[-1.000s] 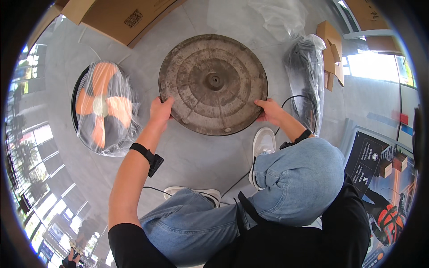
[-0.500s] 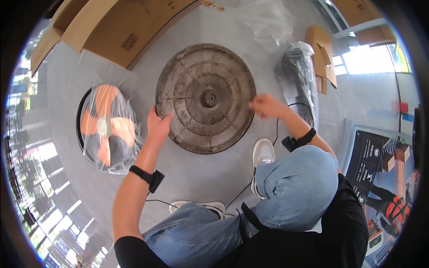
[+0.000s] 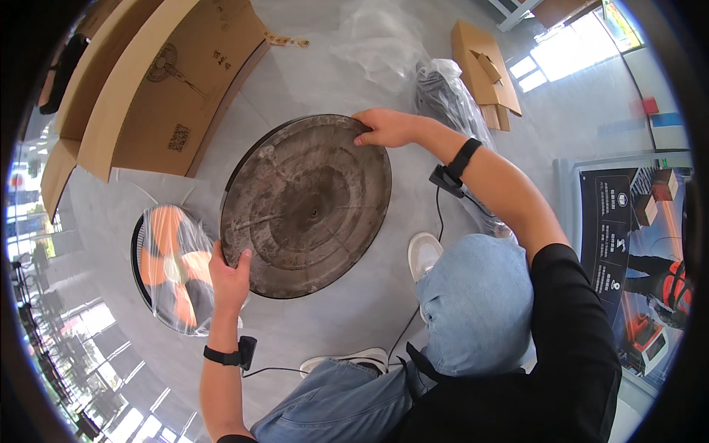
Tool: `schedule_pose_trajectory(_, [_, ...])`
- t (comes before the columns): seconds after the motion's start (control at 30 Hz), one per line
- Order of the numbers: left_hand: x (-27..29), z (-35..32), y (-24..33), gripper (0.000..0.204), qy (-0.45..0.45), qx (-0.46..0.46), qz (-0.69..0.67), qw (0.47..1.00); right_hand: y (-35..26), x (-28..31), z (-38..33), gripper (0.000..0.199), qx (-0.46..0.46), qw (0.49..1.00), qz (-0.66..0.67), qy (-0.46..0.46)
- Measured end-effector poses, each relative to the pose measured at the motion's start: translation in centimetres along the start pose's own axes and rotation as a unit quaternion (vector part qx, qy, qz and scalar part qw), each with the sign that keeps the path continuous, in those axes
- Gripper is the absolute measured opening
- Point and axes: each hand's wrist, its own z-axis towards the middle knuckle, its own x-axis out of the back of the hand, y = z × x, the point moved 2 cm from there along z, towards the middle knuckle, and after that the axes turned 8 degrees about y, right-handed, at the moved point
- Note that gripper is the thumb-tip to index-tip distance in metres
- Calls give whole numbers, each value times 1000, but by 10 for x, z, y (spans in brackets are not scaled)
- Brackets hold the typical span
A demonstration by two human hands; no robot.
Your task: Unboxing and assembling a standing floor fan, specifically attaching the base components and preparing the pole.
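Observation:
A large round fan base (image 3: 306, 207), dark grey-brown with rings, ribs and a small hole at its middle, is between my two hands and looks tilted. My left hand (image 3: 230, 279) grips its near-left rim, thumb on the upper face and fingers out of sight at the edge. At the far-right rim, my right hand (image 3: 385, 128) holds on with the thumb over the face. Whether the base still touches the floor I cannot tell. Close to my left hand lies a fan head (image 3: 174, 269) with orange blades, wrapped in clear plastic.
An open cardboard box (image 3: 177, 96) stands at the far left. Clear plastic sheeting (image 3: 384, 40) and a plastic-wrapped dark bundle (image 3: 447, 92) lie beyond the base, beside a smaller carton (image 3: 484, 70). A black cable (image 3: 410, 321) crosses the floor by my shoes (image 3: 425, 255). A printed panel (image 3: 620, 244) stands right.
My right hand has gone from beside the base's right edge to its far-right rim and taken hold. The base has tilted. The whole view has also shifted and turned.

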Motion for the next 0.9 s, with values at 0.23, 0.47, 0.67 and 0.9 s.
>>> schedule_pose_trajectory(0.23, [16, 14, -8, 42, 21, -25, 52, 998, -38, -7, -23, 41, -12, 998, -31, 61])
schedule_pose_trajectory(0.47, [32, 44, 0, 41, 66, -67, 113, 989, -63, 14, -13, 41, 23, 985, -59, 162])
schedule_pose_trajectory(0.67, [36, 49, 24, 35, 132, -99, 140, 976, -83, 33, -22, 45, 20, 968, -82, 237])
schedule_pose_trajectory(0.9, [32, 51, 38, 27, 204, -171, 117, 957, -68, 17, -27, 42, 46, 954, -42, 294])
